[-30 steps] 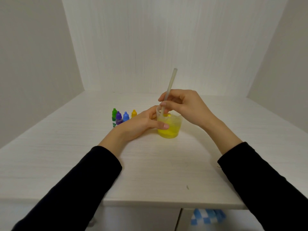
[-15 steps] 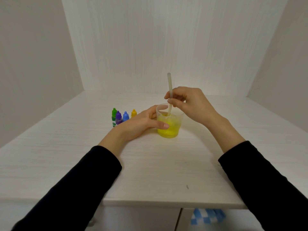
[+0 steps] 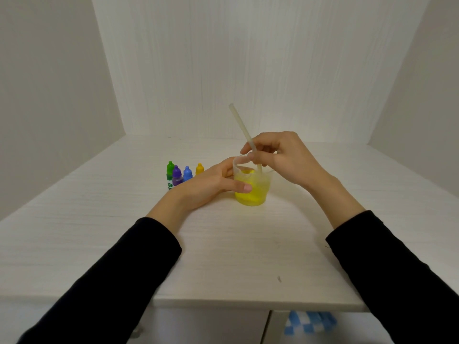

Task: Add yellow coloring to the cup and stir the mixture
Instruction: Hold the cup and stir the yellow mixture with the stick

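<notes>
A clear plastic cup (image 3: 258, 192) holding a yellow mixture stands in the middle of the white table. My left hand (image 3: 206, 186) wraps round the cup's left side, thumb across its front. My right hand (image 3: 280, 157) pinches a pale stir stick (image 3: 239, 124) just above the rim. The stick's lower end is in the mixture and its top leans to the left. The yellow coloring bottle (image 3: 199, 168) stands capped behind my left hand.
Green (image 3: 170, 173), purple (image 3: 176, 176) and blue (image 3: 187, 173) dropper bottles stand in a row left of the yellow one. White walls close in the table (image 3: 99, 219) at the back and both sides. A blue-and-white checked thing (image 3: 310, 324) shows below the front edge.
The stick's top has swung from leaning right, through upright, to leaning left as my right hand moves it round in the cup. My left hand and the cup have stayed put.
</notes>
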Tool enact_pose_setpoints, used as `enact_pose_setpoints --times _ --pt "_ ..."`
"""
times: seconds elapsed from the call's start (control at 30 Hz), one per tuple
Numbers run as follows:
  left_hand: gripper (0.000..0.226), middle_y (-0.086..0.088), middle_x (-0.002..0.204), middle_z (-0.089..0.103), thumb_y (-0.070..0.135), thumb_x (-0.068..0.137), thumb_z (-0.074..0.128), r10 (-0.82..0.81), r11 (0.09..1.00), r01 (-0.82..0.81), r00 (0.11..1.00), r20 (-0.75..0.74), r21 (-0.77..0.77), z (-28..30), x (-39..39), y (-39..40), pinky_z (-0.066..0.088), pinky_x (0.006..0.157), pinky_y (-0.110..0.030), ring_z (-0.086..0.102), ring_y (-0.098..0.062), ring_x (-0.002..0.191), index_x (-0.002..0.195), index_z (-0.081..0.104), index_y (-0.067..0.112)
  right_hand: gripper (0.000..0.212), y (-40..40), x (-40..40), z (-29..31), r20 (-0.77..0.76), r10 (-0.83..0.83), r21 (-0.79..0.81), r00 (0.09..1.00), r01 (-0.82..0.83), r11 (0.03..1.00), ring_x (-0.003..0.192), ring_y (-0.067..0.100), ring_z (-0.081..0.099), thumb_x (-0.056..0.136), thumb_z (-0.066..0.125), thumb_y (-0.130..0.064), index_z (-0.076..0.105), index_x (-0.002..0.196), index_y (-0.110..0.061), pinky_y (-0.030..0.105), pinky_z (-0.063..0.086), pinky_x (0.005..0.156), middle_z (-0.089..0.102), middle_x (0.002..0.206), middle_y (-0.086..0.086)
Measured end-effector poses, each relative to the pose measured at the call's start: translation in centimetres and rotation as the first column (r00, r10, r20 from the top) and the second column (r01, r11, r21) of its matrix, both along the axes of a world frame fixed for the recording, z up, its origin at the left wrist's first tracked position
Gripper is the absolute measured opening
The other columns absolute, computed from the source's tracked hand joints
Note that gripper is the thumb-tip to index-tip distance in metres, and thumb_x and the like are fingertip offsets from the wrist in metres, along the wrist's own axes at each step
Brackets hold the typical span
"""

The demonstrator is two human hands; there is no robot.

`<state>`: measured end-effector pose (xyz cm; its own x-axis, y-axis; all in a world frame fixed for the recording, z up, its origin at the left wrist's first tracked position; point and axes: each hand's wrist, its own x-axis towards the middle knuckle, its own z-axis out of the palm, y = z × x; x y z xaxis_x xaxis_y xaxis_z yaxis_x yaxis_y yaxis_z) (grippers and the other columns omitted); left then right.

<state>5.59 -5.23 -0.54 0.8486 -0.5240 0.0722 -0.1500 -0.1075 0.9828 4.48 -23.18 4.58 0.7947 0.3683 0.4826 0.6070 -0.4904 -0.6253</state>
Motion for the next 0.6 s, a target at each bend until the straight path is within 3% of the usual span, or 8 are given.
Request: enact_pose_setpoints --times 0.07,0.17,0.23,0.4,0.6 --pt "0.066 -0.006 0.139 0.053 -0.001 0.084 0.064 -0.009 1.0 0.009 1.0 0.011 -0.003 0.01 -0.02 0.01 0.041 0.109 -0.036 0.048 -0.019 0.131 0.143 0.04 0.017 0.006 0.2 -0.21 0.02 -0.027 0.035 0.038 0.999 -0.034 0.999 0.067 0.021 0.056 0.079 0.07 -0.024 0.073 0.083 -0.02 0.027 0.044 0.064 0.065 0.072 0.013" --pt "0.062 -0.006 0.138 0.053 0.001 0.081 0.066 -0.029 1.0 0.029 0.999 0.029 -0.008 0.02 -0.01 0.03 0.043 0.107 -0.035 0.049 -0.019 0.129 0.138 0.046 0.015 0.006 0.29 -0.18 0.0 -0.051 0.061 0.075 0.997 -0.057 0.996 0.062 0.007 0.059 0.082 0.069 -0.014 0.073 0.084 -0.019 0.017 0.046 0.063 0.064 0.064 -0.003" --pt "0.054 -0.007 0.137 0.054 0.0 0.082 0.066 -0.034 0.999 0.034 0.999 0.036 -0.009 0.03 0.02 0.05 0.045 0.102 -0.032 0.053 -0.016 0.124 0.131 0.05 0.018 0.01 0.4 -0.16 -0.03 -0.059 0.077 0.086 0.995 -0.072 0.994 0.061 0.005 0.06 0.084 0.066 -0.01 0.072 0.085 -0.017 0.015 0.046 0.063 0.067 0.067 -0.005" --pt "0.051 0.002 0.13 0.06 0.001 0.083 0.065 -0.025 1.0 0.025 1.0 0.009 -0.015 -0.05 0.16 0.1 0.049 0.098 -0.026 0.058 -0.011 0.119 0.128 0.05 0.019 0.009 0.68 -0.2 -0.23 -0.061 0.076 0.091 0.995 -0.071 0.993 0.07 0.015 0.067 0.086 0.066 -0.014 0.072 0.092 -0.018 0.026 0.054 0.075 0.071 0.074 -0.003" --pt "0.069 -0.004 0.136 0.056 0.012 0.073 0.071 0.001 1.0 -0.001 1.0 -0.003 -0.003 -0.05 0.14 0.05 0.044 0.105 -0.033 0.054 -0.016 0.125 0.136 0.045 0.013 0.011 0.95 -0.15 -0.42 -0.038 0.045 0.077 0.998 -0.042 0.996 0.081 0.014 0.071 0.088 0.064 -0.017 0.071 0.097 -0.017 0.034 0.054 0.086 0.074 0.083 0.001"
